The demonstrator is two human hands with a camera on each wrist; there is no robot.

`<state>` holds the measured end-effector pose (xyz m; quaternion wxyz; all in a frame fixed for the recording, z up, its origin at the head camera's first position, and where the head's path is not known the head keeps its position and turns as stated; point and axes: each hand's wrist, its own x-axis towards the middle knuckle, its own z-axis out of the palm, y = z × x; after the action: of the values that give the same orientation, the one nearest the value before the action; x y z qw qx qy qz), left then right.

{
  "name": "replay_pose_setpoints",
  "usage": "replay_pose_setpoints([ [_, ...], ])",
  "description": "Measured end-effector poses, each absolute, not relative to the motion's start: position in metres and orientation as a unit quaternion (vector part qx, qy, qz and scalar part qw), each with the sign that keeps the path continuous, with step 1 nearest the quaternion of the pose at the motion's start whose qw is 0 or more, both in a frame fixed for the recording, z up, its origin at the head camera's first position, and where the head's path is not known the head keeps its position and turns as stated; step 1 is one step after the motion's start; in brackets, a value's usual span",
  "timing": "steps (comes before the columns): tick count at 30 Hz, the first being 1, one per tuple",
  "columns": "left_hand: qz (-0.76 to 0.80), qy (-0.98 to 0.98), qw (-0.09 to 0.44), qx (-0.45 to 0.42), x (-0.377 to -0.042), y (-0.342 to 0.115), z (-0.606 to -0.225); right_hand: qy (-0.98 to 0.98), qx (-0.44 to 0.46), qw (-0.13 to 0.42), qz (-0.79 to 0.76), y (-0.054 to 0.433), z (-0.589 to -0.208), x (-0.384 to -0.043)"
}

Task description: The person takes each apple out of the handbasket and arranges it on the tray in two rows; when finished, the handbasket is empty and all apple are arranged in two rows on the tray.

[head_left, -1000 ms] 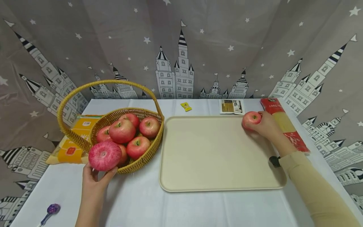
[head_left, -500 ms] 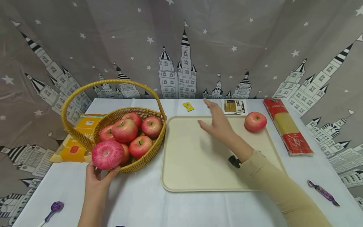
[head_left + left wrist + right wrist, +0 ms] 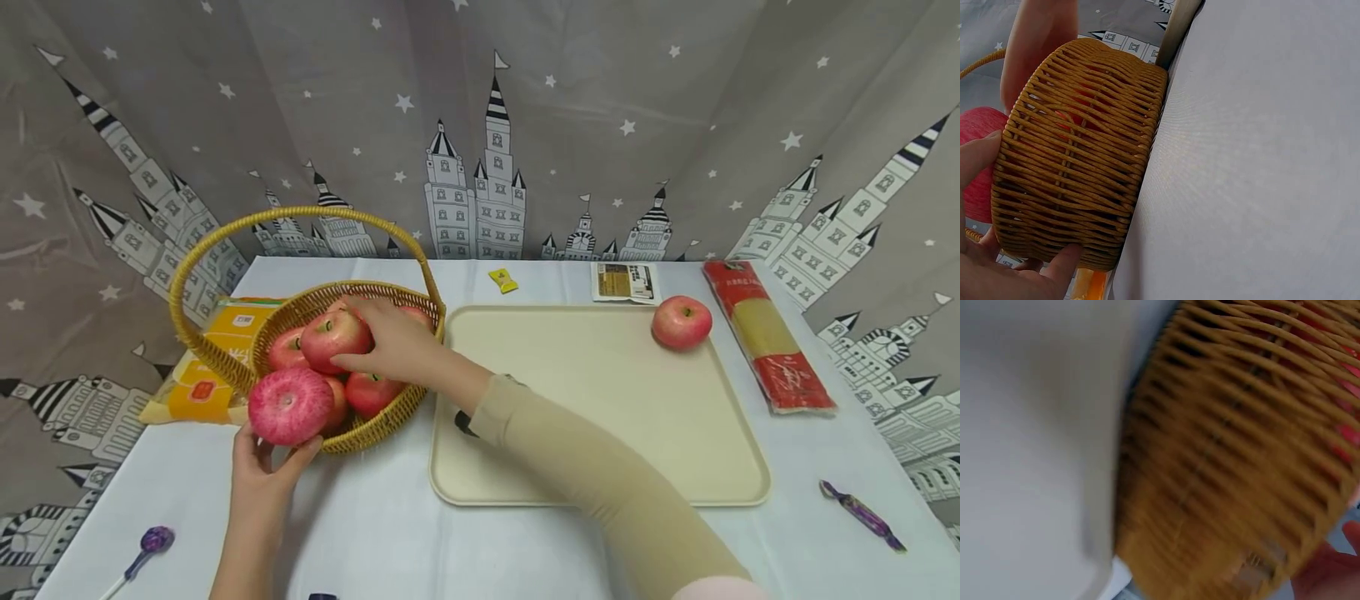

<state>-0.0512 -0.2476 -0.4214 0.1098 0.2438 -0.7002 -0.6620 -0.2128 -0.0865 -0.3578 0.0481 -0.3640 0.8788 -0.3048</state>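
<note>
In the head view, a woven basket (image 3: 371, 433) with a tall arched handle holds several red apples. A deep pink apple (image 3: 291, 407) rests at its front left rim with its base toward me. My left hand (image 3: 258, 475) grips the basket's side just below that apple; in the left wrist view the thumb lies at the rim and fingertips (image 3: 1069, 253) press the wicker. My right hand (image 3: 393, 337) reaches into the basket, thumb and fingers curved round the top apple (image 3: 333, 340). Some apples behind it are partly hidden. The right wrist view is blurred.
A beige tray (image 3: 600, 417) lies right of the basket, with one apple (image 3: 681, 322) at its far right corner. Around are a red noodle packet (image 3: 768, 337), white sachet (image 3: 625, 282), yellow candy (image 3: 503, 281), purple candy (image 3: 862, 515), lollipop (image 3: 156, 540) and orange bag (image 3: 206, 383).
My right hand has let go of the apple at the tray's far right corner and moved left across the tray to the apples in the basket. The left hand has stayed in place.
</note>
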Motion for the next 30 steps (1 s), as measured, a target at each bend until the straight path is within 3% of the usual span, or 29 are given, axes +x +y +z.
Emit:
replay_pose_setpoints([
  [5, -0.666, -0.696, 0.112, 0.244, -0.051, -0.247, -0.424, 0.882, -0.34, 0.094, -0.314, -0.114, -0.365, -0.217],
  [12, -0.672, -0.691, 0.113, 0.239, -0.052, -0.244, -0.425, 0.872, -0.333, 0.04, -0.357, -0.092, -0.359, -0.213],
  [20, -0.67, -0.694, 0.106, 0.24, -0.052, -0.245, -0.424, 0.855, -0.31, -0.019, -0.415, 0.028, -0.334, -0.211],
  [25, -0.663, -0.701, 0.105, 0.242, -0.052, -0.246, -0.423, 0.893, -0.203, -0.043, -0.399, 0.12, -0.355, -0.232],
  [30, -0.661, -0.701, 0.102, 0.249, -0.051, -0.248, -0.423, 0.93, -0.105, -0.009, -0.351, 0.188, -0.386, -0.253],
])
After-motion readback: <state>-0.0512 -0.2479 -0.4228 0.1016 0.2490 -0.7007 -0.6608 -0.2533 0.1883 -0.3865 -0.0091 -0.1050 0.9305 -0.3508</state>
